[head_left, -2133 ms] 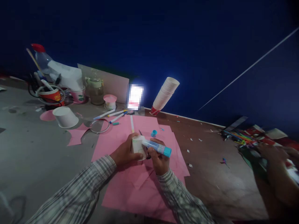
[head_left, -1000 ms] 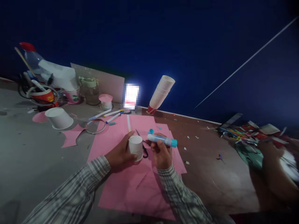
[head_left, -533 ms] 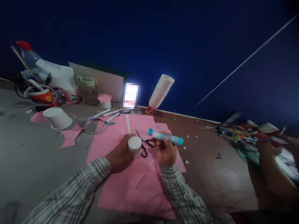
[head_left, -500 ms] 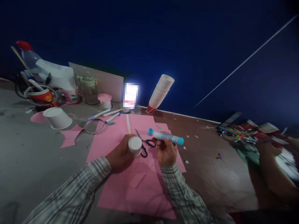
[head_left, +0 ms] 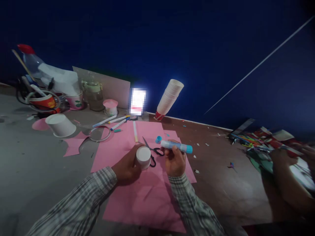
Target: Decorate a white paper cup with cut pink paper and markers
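Note:
My left hand [head_left: 128,164] is closed round a white paper cup [head_left: 143,154], its flat white end facing up toward me. In my right hand [head_left: 175,162] lies a glue stick [head_left: 176,146] with a blue end, held nearly level between thumb and fingers. The glue stick's blue cap [head_left: 158,139] stands just beyond its left tip. Black-handled scissors [head_left: 158,151] rest between my hands, one handle loop partly behind the cup. Beneath all of these are sheets of pink paper [head_left: 123,209].
Upside down on the left sits a larger white cup [head_left: 60,125], near a tape ring [head_left: 99,133] and several markers [head_left: 119,124]. A tall cup stack [head_left: 169,98] leans at the wall. On the right, another person's arm [head_left: 287,173] works by a pile of supplies [head_left: 261,137].
The cup in my left hand has shifted slightly right and down, covering more of the scissors. My right hand with the glue stick has barely moved.

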Demonstrator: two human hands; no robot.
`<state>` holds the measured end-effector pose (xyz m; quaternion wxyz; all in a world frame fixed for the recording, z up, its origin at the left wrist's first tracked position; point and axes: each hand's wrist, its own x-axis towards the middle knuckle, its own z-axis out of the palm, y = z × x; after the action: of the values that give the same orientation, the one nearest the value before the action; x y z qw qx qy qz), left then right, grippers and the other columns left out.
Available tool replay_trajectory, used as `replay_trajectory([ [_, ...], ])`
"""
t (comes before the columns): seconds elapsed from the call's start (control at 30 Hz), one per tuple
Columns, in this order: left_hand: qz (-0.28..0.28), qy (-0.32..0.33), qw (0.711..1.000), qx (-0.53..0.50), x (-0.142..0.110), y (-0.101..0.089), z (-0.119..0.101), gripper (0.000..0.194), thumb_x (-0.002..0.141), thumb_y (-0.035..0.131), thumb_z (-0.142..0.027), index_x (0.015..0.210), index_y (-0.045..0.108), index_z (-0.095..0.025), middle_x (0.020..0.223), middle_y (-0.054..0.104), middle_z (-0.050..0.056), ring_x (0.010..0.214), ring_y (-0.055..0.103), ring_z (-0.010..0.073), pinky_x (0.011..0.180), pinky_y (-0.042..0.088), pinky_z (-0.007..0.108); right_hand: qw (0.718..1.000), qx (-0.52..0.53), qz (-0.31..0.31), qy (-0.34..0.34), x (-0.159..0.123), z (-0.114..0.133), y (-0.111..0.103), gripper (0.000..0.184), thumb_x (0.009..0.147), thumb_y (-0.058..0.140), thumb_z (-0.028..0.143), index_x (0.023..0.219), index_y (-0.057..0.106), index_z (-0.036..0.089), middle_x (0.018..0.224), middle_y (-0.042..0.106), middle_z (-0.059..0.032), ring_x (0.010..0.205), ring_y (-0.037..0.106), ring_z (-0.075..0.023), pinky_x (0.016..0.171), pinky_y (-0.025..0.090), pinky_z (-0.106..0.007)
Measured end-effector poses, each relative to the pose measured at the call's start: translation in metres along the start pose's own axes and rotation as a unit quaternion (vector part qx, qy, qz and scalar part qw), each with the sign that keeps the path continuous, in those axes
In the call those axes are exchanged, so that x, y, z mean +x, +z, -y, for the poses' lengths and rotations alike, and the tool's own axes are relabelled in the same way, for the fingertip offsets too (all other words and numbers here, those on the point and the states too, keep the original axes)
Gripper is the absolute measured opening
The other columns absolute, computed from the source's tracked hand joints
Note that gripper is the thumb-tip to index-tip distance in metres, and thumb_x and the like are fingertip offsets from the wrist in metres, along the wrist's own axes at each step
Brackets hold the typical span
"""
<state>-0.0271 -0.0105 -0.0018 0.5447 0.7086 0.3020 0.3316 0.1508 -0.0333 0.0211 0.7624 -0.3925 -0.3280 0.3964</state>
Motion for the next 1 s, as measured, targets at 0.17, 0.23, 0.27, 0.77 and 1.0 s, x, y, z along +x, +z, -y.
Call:
replay_trajectory([
  [0.17, -0.016, -0.013, 1.000, 0.016, 0.004, -0.002, 0.008, 0.075, 0.060, 0.076, -0.019, 0.124, 0.038, -0.020, 0.124, 0.050, 0.011, 0.114, 0.050, 0.0286, 0.100, 0.041, 0.043, 0.997, -0.068, 0.038, 0.027, -0.010, -0.006, 0.000, 0.022, 0.076, 0.066, 0.037, 0.087, 0.066, 0.018, 0.055, 0.057, 0.0035, 0.048, 0.047, -0.0109, 0.045, 0.039, -0.024],
  [0.23, -0.033, -0.010, 0.999, 0.014, 0.006, -0.002, 0.010, 0.076, 0.057, 0.079, -0.020, 0.122, 0.040, -0.020, 0.122, 0.051, 0.011, 0.113, 0.051, 0.0292, 0.099, 0.041, 0.043, 0.993, -0.100, 0.052, 0.032, -0.012, -0.007, -0.002, 0.024, 0.075, 0.067, 0.038, 0.087, 0.066, 0.017, 0.054, 0.056, 0.0037, 0.046, 0.045, -0.0100, 0.043, 0.036, -0.023],
  [0.27, -0.040, -0.009, 0.999, 0.015, 0.006, -0.001, 0.010, 0.074, 0.056, 0.079, -0.020, 0.120, 0.042, -0.019, 0.121, 0.052, 0.010, 0.112, 0.052, 0.0290, 0.098, 0.042, 0.043, 0.991, -0.116, 0.057, 0.032, -0.012, -0.007, -0.004, 0.024, 0.075, 0.067, 0.038, 0.086, 0.067, 0.017, 0.053, 0.055, 0.0040, 0.045, 0.045, -0.0097, 0.042, 0.035, -0.023],
  [0.77, -0.056, -0.023, 0.998, 0.035, 0.007, -0.002, 0.006, 0.053, 0.069, 0.066, -0.021, 0.118, 0.044, -0.018, 0.116, 0.059, 0.009, 0.110, 0.055, 0.0274, 0.094, 0.046, 0.041, 0.979, -0.192, 0.062, -0.021, -0.011, -0.007, -0.008, 0.025, 0.081, 0.062, 0.040, 0.088, 0.063, 0.016, 0.056, 0.057, 0.0033, 0.047, 0.049, -0.0110, 0.046, 0.040, -0.024],
  [1.0, -0.086, -0.049, 0.995, 0.025, 0.008, -0.002, 0.012, 0.061, 0.065, 0.071, -0.022, 0.118, 0.043, -0.019, 0.115, 0.058, 0.008, 0.108, 0.056, 0.0269, 0.095, 0.046, 0.043, 0.977, -0.197, 0.071, -0.035, -0.014, -0.001, 0.002, 0.023, 0.080, 0.063, 0.040, 0.084, 0.063, 0.017, 0.054, 0.056, 0.0033, 0.044, 0.049, -0.0109, 0.043, 0.042, -0.024],
])
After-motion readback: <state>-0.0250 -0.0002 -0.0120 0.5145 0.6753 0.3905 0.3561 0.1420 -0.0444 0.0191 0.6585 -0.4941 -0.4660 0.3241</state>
